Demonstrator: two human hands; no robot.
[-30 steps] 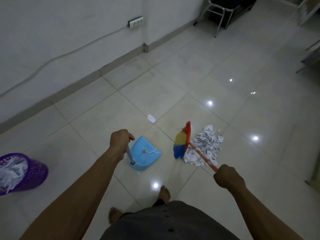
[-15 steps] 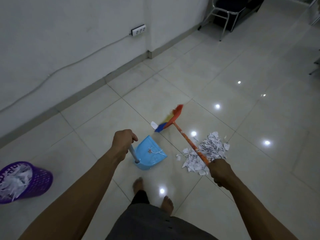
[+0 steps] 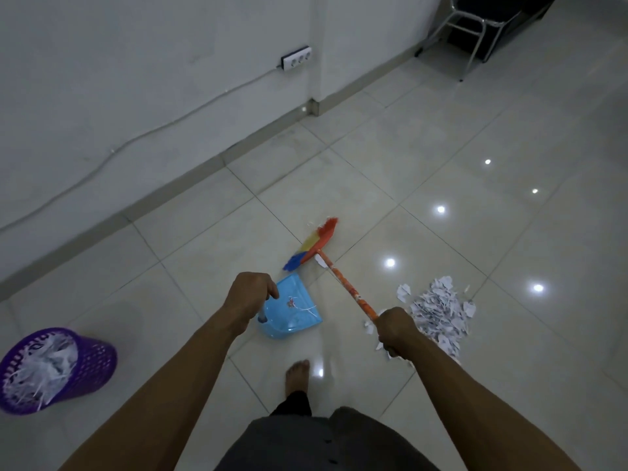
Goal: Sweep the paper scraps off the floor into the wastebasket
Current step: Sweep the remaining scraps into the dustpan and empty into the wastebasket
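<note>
Gripping the orange broom handle (image 3: 346, 287) near its lower end, the right hand (image 3: 396, 331) is closed round it in a fist, though its fingers are turned under and out of sight. The broom head (image 3: 312, 244), with red, yellow and blue bristles, is out just beyond the far corner of the blue dustpan (image 3: 295, 311); whether the bristles touch the floor (image 3: 475, 215) I cannot tell. The left hand (image 3: 251, 294) is curled round the dustpan's grey handle and hides most of it. The pan sits on the tiles with a few thin shreds inside.

The paper scraps (image 3: 438, 311) lie in a heap just to the right of the right hand, well apart from the broom head; the hand and forearm cover the heap's near edge. One stray scrap (image 3: 321, 261) lies beside the handle near the head. The purple wastebasket (image 3: 57, 368) stands far to the left, already holding shredded paper, its side cut off by the frame. A bare foot (image 3: 298, 372) shows between the arms.
</note>
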